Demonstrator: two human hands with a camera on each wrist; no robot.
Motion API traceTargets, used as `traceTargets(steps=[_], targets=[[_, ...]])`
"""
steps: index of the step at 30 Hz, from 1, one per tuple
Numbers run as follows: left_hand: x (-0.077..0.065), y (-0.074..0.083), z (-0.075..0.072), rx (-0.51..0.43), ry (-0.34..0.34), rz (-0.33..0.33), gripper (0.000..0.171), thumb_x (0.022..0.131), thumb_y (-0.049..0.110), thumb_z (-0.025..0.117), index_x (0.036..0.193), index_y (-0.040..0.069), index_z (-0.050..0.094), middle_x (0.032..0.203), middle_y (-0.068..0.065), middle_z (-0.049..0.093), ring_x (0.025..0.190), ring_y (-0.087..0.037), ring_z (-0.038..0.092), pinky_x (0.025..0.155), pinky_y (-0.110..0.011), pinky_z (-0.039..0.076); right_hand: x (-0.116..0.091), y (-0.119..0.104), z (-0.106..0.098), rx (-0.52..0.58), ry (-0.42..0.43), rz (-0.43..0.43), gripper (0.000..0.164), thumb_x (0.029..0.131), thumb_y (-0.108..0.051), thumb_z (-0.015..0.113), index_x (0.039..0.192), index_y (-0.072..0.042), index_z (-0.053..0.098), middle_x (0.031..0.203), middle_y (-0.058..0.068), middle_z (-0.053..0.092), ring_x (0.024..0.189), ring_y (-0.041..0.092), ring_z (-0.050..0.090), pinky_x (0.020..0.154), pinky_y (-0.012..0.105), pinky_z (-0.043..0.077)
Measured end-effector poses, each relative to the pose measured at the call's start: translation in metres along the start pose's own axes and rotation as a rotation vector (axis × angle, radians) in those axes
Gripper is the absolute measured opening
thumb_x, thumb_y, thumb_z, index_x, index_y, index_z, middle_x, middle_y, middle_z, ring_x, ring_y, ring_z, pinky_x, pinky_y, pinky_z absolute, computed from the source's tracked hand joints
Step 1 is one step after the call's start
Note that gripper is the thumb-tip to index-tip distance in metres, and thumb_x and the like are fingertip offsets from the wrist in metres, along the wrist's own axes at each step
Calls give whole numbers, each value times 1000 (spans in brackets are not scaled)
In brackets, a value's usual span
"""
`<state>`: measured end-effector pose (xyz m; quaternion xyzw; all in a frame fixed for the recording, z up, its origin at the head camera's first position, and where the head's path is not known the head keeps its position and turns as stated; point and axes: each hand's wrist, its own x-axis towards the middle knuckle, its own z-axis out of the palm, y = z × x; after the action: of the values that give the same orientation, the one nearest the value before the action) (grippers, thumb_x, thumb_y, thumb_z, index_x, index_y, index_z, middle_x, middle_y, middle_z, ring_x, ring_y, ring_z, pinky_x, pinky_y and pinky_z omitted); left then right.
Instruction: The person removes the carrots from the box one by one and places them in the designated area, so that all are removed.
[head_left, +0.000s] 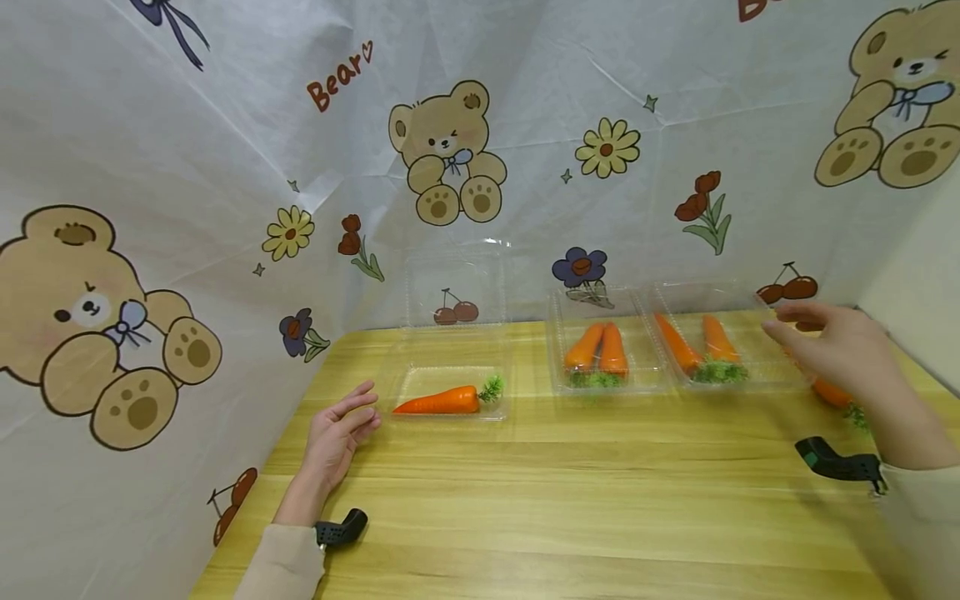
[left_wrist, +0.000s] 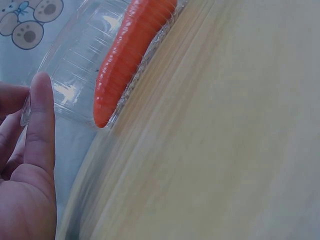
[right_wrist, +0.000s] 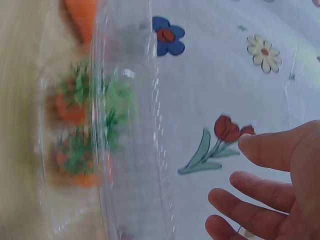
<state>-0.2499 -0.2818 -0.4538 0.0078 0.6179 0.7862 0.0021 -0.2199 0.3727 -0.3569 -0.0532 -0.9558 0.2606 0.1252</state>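
Note:
My left hand [head_left: 337,437] is beside the left edge of a clear plastic box [head_left: 450,417], its thumb and fingertips right at the rim. In the left wrist view, the thumb [left_wrist: 41,125] stands straight and overlaps that rim. One orange carrot [head_left: 442,402] with a green top lies in this box, whose lid [head_left: 455,287] is raised. Over at the right, my right hand [head_left: 843,342] hovers by another clear box [head_left: 776,375]; its fingers [right_wrist: 250,187] are spread and hold nothing. Partly hidden behind that hand, a carrot [head_left: 831,393] lies at the table's right side.
Two carrots [head_left: 596,350] are inside the middle clear box [head_left: 558,358]. The right-hand box also contains two carrots [head_left: 722,337]. All three boxes stand along the back of the wooden table [head_left: 570,500], against a bear-print cloth [head_left: 540,50].

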Motion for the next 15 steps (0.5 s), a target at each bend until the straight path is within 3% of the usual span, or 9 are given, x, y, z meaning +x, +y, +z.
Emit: traceTargets(steps=[6, 15], targets=[[0, 0, -1, 1, 5, -3, 42, 96, -3, 67, 133, -20, 56, 152, -1, 51, 86, -11, 72, 82, -24, 64, -1, -27, 5, 64, -65, -84, 60, 105, -47, 54, 140, 1, 56, 134, 39, 55, 115, 57, 52, 79, 66, 48], [1, 0, 1, 9, 12, -8, 40, 96, -4, 67, 132, -18, 59, 162, -13, 40, 86, -10, 72, 82, -24, 64, 0, -57, 16, 104, -150, -111, 61, 103, -54, 54, 139, -6, 58, 139, 32, 55, 123, 55, 52, 84, 68, 50]])
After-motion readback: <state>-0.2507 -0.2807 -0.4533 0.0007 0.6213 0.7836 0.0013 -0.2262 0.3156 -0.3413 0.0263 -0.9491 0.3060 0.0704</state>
